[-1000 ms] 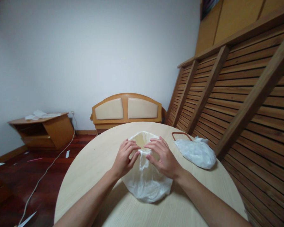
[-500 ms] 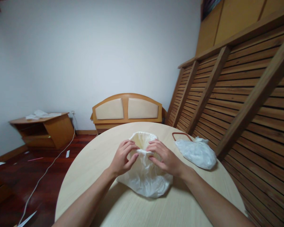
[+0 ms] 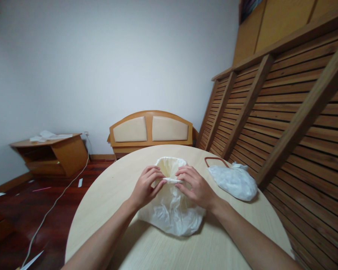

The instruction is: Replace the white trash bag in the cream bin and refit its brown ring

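The body of the white bag (image 3: 171, 219) rests on the round table (image 3: 109, 198), directly below the grip and toward the wearer. The left hand (image 3: 145, 186) and the right hand (image 3: 197, 187) are set apart from each other, each clamped by thumb and fingertips on the bag's near rim, which is gathered into a narrow band between them. This matched hold appears to tension the band evenly. The far rim stands just beyond the fingers, so the mouth faces upward and the yellowish interior is visible. To the right of the grip, well apart, a second white bag (image 3: 233, 182) lies near the table edge, apparently set aside to give the right wrist working room. A red-brown handle (image 3: 214, 158) adjoins it; attachment cannot be determined. Left of the grip, the tabletop extends to its curved edge, affording lateral travel. Beyond the far edge stands a headboard (image 3: 149, 129); at right, a slatted panel (image 3: 287, 107) probably limits outward reach.
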{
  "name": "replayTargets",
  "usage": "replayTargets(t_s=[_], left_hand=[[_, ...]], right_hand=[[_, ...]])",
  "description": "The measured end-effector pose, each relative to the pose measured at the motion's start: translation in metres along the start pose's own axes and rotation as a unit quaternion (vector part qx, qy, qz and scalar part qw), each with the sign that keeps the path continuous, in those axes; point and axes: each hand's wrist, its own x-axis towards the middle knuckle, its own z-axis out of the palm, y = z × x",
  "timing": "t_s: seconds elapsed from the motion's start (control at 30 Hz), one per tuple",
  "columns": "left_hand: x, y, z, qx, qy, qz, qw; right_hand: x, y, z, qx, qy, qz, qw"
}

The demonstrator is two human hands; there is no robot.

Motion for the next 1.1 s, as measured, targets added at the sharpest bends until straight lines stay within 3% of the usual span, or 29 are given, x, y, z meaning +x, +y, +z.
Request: replayTargets(t_s=[0.2, 0.5, 0.87, 0.97, 1.1], left_hand=[[-0.002, -0.005, -0.001, 0.004, 0.001, 0.003, 1.000], [-0.002, -0.003, -0.004, -0.010, -0.019, 0.005, 1.000], [-0.003, -0.006, -0.009, -0.042, -0.024, -0.008, 0.999], [-0.005, -0.009, -0.010, -0.056, -0.020, -0.034, 0.998], [-0.011, -0.016, -0.007, -0.108, -0.060, -0.087, 0.989]], right_hand=[[-0.005, 0.012, -0.006, 0.017, -0.023, -0.030, 0.999], [-0.004, 0.006, -0.002, -0.016, -0.022, -0.016, 1.000], [-0.012, 0.021, -0.007, 0.022, -0.040, -0.018, 0.999], [-0.015, 0.024, -0.006, 0.026, -0.033, 0.005, 0.999], [-0.018, 0.027, -0.004, 0.036, -0.023, 0.090, 0.995]])
